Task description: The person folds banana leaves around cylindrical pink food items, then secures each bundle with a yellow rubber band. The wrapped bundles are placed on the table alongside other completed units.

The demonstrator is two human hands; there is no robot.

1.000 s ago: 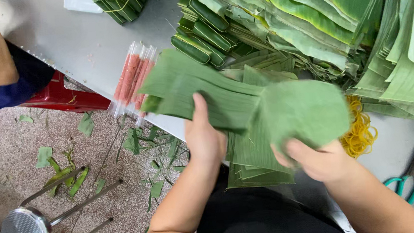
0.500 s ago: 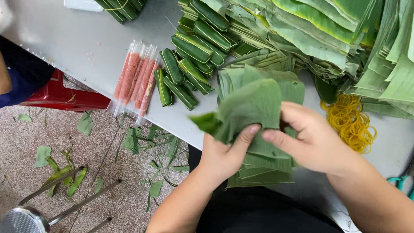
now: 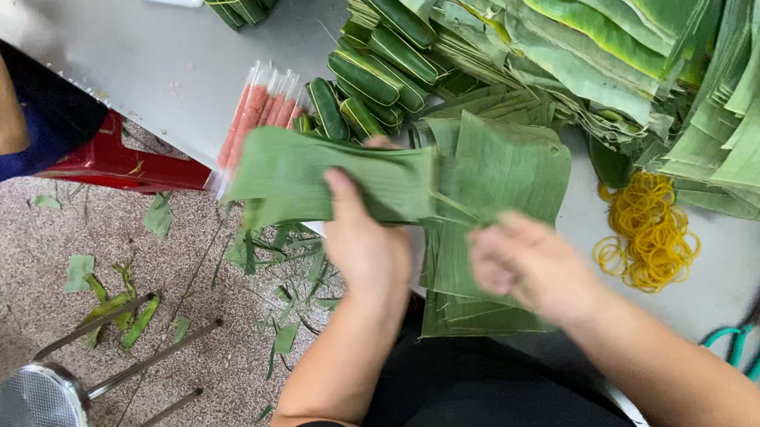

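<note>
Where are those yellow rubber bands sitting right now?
The yellow rubber bands lie in a loose heap on the grey table, right of the right hand and left of the green-handled scissors.

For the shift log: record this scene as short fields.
left hand: grip on a flat green banana leaf sheet, spread to the left
right hand: blurred, on the stack of cut green leaf sheets
table: grey, flat
near right hand: pile of yellow rubber bands; green-handled scissors
behind: rolled green leaf bundles
</note>
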